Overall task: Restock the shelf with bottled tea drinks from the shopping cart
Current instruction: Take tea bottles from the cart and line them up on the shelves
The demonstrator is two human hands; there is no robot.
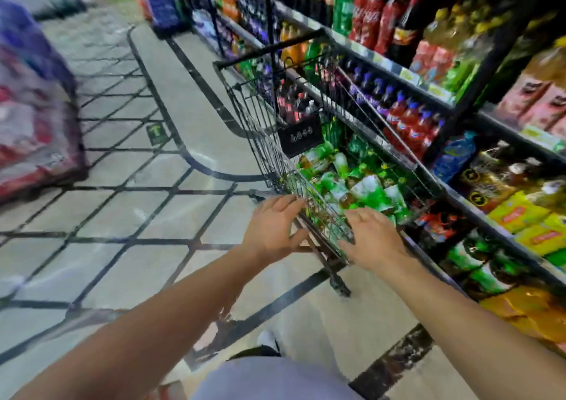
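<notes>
A black wire shopping cart point(245, 114) stands in the aisle beside the drinks shelf point(477, 215). Several green-labelled tea bottles point(364, 188) lie in its basket, and a small black carrier of cola bottles point(298, 114) sits further forward. My left hand point(272, 228) hovers at the cart's near rim, fingers spread and holding nothing. My right hand point(372, 240) is stretched over the near end of the basket, fingers straight, just short of the tea bottles. The picture is blurred by motion.
The shelf on the right holds rows of cola, orange, green and blue-capped bottles point(407, 123), with yellow and green tea packs point(526, 225) on the lower levels. Stacked drink cases point(33, 117) stand on the left. Tiled floor point(128, 215) lies between.
</notes>
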